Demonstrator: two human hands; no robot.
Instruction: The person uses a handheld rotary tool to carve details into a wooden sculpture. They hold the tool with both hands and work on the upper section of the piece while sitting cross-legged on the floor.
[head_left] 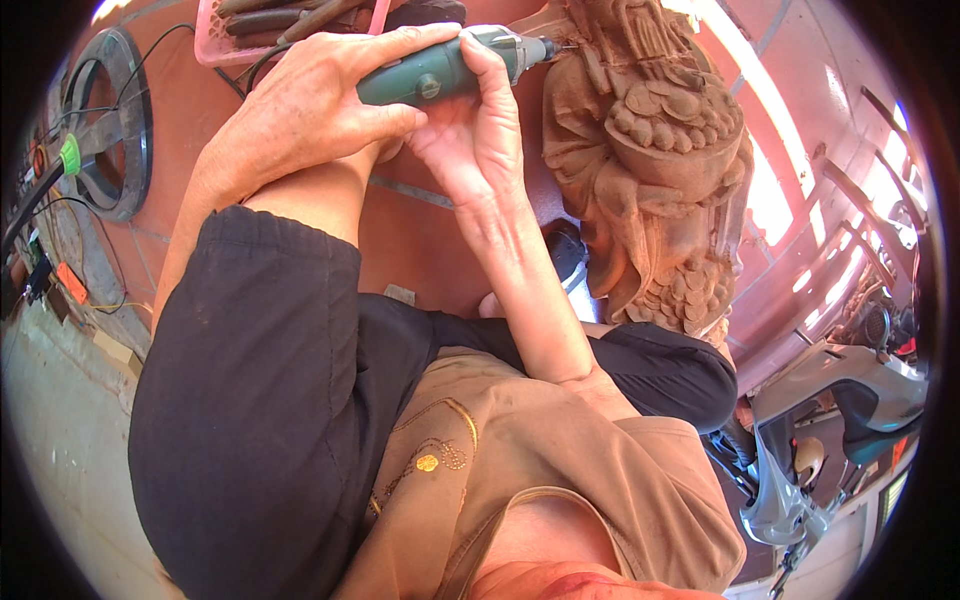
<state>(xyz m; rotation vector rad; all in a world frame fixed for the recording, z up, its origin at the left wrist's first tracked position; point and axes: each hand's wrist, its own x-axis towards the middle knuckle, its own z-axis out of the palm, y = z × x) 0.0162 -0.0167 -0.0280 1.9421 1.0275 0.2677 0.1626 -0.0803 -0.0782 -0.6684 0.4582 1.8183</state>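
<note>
A green rotary tool (440,72) with a grey nose lies across both of my hands at the top of the view. My left hand (310,95) wraps its rear body from the left, fingers along the top and thumb below. My right hand (468,145) supports it from underneath, with fingers curled round near the nose. The thin bit points right, at the carved brown wooden statue (640,190), close to its upper part. Whether the bit touches the wood, I cannot tell. Rounded clusters and draped folds are carved on the statue, which lies lengthwise on my right.
A pink basket (208,38) of wooden-handled tools stands at the top left. Beside it are a black round base (140,150) and cables. My bent knee (260,270) rises under the left forearm. A grey motorbike (850,375) stands at the right on the tiled floor.
</note>
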